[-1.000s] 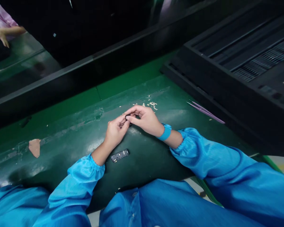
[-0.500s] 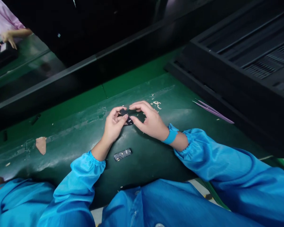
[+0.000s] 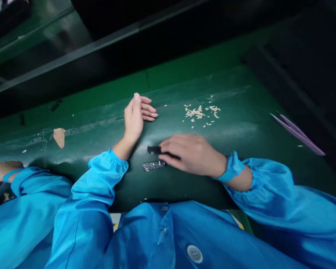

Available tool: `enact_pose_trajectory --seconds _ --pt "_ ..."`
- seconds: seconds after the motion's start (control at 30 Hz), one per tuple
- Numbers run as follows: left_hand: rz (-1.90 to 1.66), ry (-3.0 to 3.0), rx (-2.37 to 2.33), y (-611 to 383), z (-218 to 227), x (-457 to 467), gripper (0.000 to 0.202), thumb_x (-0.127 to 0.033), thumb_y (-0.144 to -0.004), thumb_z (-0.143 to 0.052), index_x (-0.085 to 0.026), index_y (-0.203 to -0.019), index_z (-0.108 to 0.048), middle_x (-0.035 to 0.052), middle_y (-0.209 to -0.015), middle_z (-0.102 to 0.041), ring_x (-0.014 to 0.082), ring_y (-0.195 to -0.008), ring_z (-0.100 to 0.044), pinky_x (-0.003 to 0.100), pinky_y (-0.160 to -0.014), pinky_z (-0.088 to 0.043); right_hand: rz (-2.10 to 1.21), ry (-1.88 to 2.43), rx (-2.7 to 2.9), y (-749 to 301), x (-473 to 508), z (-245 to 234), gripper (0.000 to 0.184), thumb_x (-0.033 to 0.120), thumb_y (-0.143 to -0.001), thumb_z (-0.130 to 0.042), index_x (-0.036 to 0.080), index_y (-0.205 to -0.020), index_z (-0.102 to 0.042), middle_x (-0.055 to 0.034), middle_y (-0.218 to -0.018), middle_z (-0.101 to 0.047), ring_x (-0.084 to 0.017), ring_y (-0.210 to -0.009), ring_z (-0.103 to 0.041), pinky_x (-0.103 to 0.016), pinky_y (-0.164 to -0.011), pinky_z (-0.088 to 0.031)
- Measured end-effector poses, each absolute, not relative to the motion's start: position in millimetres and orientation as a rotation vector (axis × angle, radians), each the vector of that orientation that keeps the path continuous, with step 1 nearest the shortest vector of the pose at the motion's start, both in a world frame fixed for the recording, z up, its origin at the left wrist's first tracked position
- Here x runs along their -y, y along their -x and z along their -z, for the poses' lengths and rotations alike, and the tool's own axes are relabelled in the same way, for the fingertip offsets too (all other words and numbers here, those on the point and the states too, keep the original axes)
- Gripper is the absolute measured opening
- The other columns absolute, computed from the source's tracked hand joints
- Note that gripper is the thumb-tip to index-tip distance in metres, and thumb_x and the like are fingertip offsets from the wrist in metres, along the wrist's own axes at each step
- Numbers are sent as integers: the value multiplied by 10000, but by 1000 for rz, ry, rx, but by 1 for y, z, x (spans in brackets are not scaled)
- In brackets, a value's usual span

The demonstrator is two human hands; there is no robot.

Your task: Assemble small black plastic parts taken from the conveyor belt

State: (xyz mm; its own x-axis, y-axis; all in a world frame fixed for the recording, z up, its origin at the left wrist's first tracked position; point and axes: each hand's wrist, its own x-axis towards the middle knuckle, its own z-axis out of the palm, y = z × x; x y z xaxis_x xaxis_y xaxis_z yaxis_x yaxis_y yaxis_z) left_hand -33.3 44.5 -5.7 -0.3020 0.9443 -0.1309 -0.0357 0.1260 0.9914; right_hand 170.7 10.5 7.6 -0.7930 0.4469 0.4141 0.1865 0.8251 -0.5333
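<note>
My left hand rests on its edge on the dark green belt, fingers loosely out and holding nothing. My right hand lies low over the belt, blurred by motion, its fingertips on a small black part. Just below that part lies a small dark circuit board, flat on the belt and touched by no hand. Both my arms are in bright blue sleeves, and a blue band sits on my right wrist.
Pale scraps are scattered on the belt beyond my right hand. Purple tweezers lie at the right by a dark machine. A tan patch marks the belt at left. Another person's arm in a blue sleeve is at the left edge.
My hands have come apart. The left let go of the black part and moved up the belt. The right brought the part down beside the circuit board. The view has swung to the right.
</note>
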Motion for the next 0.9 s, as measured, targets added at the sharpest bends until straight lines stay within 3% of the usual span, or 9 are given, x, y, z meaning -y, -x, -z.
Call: enact_pose_trajectory --seconds 0.2,0.3,0.37,0.43,0.53,0.6,0.67,0.77,0.9 --pt "-1296 -890 -1453 36 14 -49 565 -704 -982 -396 -184 -901 -600 29 -688 -664 145 -578 -681 226 -505 -533 -682 183 2712 -158 19 0 137 241 -1022 -559 172 -1065 -669 -97 -1029 -723 -222 -936 -630 -356 -804 -502" --pt "-1275 -1004 -1516 45 18 -55 430 -592 -1014 -434 -202 -1011 -616 50 -852 -712 147 -699 -720 229 -591 -572 -779 204 2682 -156 18 3 119 175 -1016 -540 171 -1017 -658 -91 -1032 -717 -217 -907 -633 -361 -803 -516" --pt "-1319 -1208 -1653 73 18 -67 289 -474 -1000 -536 -227 -1119 -626 79 -1076 -717 170 -879 -737 261 -718 -605 -864 202 2659 -157 15 3 107 169 -1009 -542 180 -1001 -648 -88 -1041 -713 -224 -913 -643 -374 -807 -531" --pt "-1310 -1487 -1931 119 13 -79 258 -335 -959 -622 -230 -1193 -649 123 -1329 -636 228 -1167 -673 332 -940 -584 -961 216 2623 -159 11 3 109 244 -988 -605 185 -1073 -639 -102 -1093 -708 -255 -978 -657 -408 -845 -549" --pt "-970 -1593 -2652 201 -1 -80 355 -162 -933 -575 -172 -1276 -665 184 -1563 -448 332 -1504 -363 510 -1214 -359 -1129 330 2537 -162 6 2 356 385 -944 -681 190 -1230 -597 -133 -1184 -691 -293 -1070 -666 -431 -872 -570" --pt "-610 -1272 -3040 247 -10 -68 449 -104 -939 -482 -166 -1362 -622 196 -1614 -386 379 -1538 -284 633 -1215 -283 -1251 425 2493 -163 2 2 376 414 -952 -660 207 -1258 -586 -129 -1175 -691 -284 -1047 -679 -406 -824 -584" --pt "-385 -919 -3159 275 -15 -54 521 -63 -912 -473 -157 -1413 -577 231 -1606 -387 413 -1503 -343 707 -1174 -270 -1363 478 2471 -161 -2 1 329 425 -967 -631 223 -1226 -600 -115 -1147 -693 -267 -1008 -688 -382 -781 -585" --pt "-353 -915 -3091 288 -17 -42 475 -76 -914 -497 -145 -1369 -614 234 -1454 -561 379 -1354 -539 624 -1125 -391 -1448 487 2458 -158 -5 0 283 436 -973 -611 225 -1161 -620 -109 -1139 -686 -254 -986 -685 -379 -784 -576" --pt "-422 -1100 -2988 277 -15 -47 440 -119 -916 -574 -194 -1343 -651 169 -1330 -666 319 -1290 -596 458 -1097 -471 -1445 488 2456 -157 -6 -1 287 430 -958 -636 218 -1152 -623 -110 -1137 -683 -258 -998 -674 -399 -817 -563"
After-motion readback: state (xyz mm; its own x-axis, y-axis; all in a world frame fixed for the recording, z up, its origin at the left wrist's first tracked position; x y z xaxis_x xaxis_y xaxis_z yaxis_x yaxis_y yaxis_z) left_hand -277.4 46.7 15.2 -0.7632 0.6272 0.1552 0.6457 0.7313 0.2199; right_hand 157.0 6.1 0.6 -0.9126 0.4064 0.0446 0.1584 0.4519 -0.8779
